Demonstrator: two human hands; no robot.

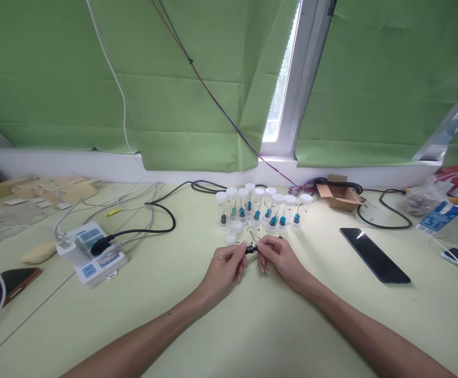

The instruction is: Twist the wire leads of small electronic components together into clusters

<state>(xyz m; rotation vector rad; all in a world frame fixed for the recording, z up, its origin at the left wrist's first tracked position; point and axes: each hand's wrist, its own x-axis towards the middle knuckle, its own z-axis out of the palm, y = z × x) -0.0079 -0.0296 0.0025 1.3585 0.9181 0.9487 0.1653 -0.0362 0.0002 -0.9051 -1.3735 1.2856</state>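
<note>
My L grip (225, 265) pinched sm. blk piece (249, 250), R grip (281, 259) clamped at its R end, piece betw. the two over surface (248, 325), capped vials (257, 206) stood behind, blk phone (374, 255) lay off R.

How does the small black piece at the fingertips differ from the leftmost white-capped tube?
The small black piece is dark; the leftmost tube is clear with a white cap. The piece is in the left hand, with the right hand close by; the tube stands upright on the table. The piece looks smaller than the tube. Both show something dark: the tube has a dark item near its bottom.
</note>
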